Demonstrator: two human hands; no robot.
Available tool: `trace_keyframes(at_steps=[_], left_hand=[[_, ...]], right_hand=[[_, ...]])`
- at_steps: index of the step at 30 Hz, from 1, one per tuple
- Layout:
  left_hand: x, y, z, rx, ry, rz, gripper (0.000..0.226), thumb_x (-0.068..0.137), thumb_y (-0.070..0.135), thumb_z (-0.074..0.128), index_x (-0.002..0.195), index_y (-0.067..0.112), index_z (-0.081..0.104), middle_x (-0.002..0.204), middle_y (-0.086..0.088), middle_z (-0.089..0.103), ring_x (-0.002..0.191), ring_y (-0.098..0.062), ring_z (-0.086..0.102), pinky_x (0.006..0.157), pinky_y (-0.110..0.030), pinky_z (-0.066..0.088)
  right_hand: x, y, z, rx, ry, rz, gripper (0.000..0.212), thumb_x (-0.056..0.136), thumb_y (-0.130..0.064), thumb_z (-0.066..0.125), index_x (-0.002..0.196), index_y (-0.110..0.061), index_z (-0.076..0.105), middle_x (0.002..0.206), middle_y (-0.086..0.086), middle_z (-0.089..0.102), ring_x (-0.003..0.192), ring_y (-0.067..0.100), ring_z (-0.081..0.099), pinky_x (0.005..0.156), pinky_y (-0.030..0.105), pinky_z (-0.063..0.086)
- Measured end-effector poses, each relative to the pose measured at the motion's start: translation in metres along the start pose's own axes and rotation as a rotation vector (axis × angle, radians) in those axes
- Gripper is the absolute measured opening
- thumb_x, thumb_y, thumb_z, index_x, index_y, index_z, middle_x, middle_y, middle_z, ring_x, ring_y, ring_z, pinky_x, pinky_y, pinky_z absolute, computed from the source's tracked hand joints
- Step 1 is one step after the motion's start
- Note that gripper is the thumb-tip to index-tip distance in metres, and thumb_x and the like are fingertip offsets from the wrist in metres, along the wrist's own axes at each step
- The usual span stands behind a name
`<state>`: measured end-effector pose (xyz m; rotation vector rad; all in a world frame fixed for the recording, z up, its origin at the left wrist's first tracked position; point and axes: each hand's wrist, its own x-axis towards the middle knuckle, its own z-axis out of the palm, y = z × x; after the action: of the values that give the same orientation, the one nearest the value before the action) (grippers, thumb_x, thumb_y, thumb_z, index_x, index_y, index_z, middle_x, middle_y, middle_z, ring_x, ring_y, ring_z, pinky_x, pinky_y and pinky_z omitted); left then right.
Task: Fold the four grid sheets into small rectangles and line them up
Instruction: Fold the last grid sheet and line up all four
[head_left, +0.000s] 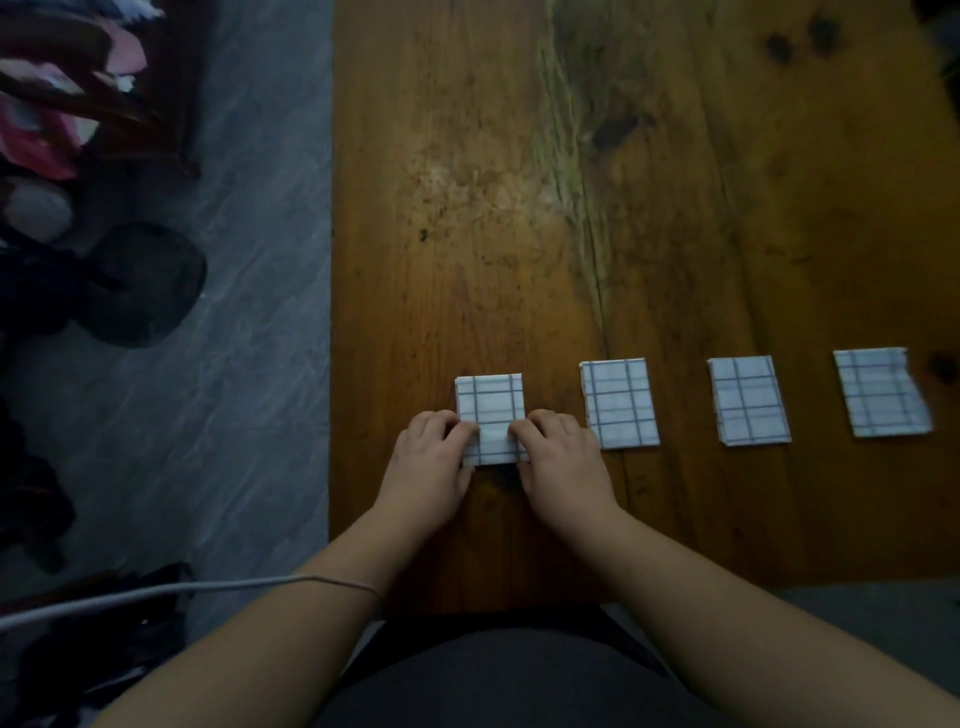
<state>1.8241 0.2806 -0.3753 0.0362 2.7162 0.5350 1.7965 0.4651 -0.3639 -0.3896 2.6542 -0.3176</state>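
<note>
Grid sheets (748, 400): all four look folded down to small rectangles, lying in a row on the wooden table (519, 208), toward its near edge, with gaps between them.

Status, my read:
- Folding: done, or down to a last crease press on the leftmost sheet (491, 405).
- Lining up: nearly there. The leftmost sheet sits a touch nearer the person than the other three (could partly be lens warp), so a small nudge away may be all that's left.
- Rightmost sheet (880, 397) has a ragged right edge, too blurred to say more.

Hands: left hand (431, 462) and right hand (561, 462) are both on the leftmost sheet. Fingers are curled onto its lower side edges, gripping it from both sides. Thumbs are hidden.

Around: grey floor (260, 208) left of the table, a dark round object (145, 283) and pinkish clutter (62, 93) on it, a white cable (156, 592) running by the left forearm.

Blockers: none seen in the row. The leftmost sheet is near the table's left edge, so there's little slack that way.
</note>
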Motion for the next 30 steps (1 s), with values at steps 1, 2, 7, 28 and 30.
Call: trace_keyframes(at_steps=[1, 2, 7, 28, 30], left_hand=[[0.000, 0.000, -0.001, 0.003, 0.004, -0.004, 0.049, 0.094, 0.034, 0.061, 0.140, 0.031, 0.045, 0.145, 0.002, 0.041, 0.138, -0.019, 0.031, 0.117, -0.040, 0.030], [0.000, -0.001, -0.002, 0.008, 0.007, -0.009, 0.049, 0.094, 0.034, 0.061, 0.140, 0.031, 0.045, 0.145, 0.002, 0.041, 0.138, -0.019, 0.031, 0.116, -0.039, 0.029], [0.000, -0.004, -0.001, 0.004, -0.001, -0.029, 0.048, 0.094, 0.036, 0.061, 0.140, 0.033, 0.046, 0.146, 0.004, 0.041, 0.138, -0.018, 0.031, 0.115, -0.039, 0.030], [-0.003, 0.004, -0.004, 0.019, -0.007, -0.110, 0.054, 0.094, 0.035, 0.063, 0.143, 0.034, 0.041, 0.150, 0.005, 0.038, 0.141, -0.018, 0.030, 0.117, -0.039, 0.027], [-0.007, 0.007, -0.005, 0.008, -0.026, -0.122, 0.058, 0.094, 0.033, 0.063, 0.146, 0.034, 0.037, 0.154, 0.005, 0.034, 0.144, -0.018, 0.026, 0.119, -0.040, 0.025]], right_hand=[[0.002, 0.000, -0.001, 0.006, -0.001, -0.008, 0.039, 0.097, -0.033, 0.055, 0.135, -0.033, 0.046, 0.143, -0.003, 0.046, 0.132, 0.021, 0.040, 0.111, 0.042, 0.034], [0.003, 0.000, -0.001, 0.015, -0.007, -0.012, 0.039, 0.098, -0.033, 0.055, 0.136, -0.033, 0.046, 0.143, -0.003, 0.045, 0.133, 0.021, 0.039, 0.112, 0.042, 0.034], [0.003, 0.000, 0.003, 0.028, -0.002, -0.010, 0.038, 0.098, -0.035, 0.054, 0.135, -0.034, 0.045, 0.142, -0.004, 0.045, 0.132, 0.020, 0.039, 0.111, 0.041, 0.034], [0.000, 0.004, 0.002, 0.038, -0.008, -0.020, 0.043, 0.096, -0.035, 0.057, 0.137, -0.035, 0.045, 0.143, -0.005, 0.045, 0.132, 0.019, 0.039, 0.111, 0.041, 0.036], [-0.006, 0.003, -0.001, 0.058, -0.021, -0.016, 0.048, 0.096, -0.036, 0.058, 0.142, -0.034, 0.042, 0.147, -0.004, 0.043, 0.136, 0.019, 0.038, 0.115, 0.042, 0.034]])
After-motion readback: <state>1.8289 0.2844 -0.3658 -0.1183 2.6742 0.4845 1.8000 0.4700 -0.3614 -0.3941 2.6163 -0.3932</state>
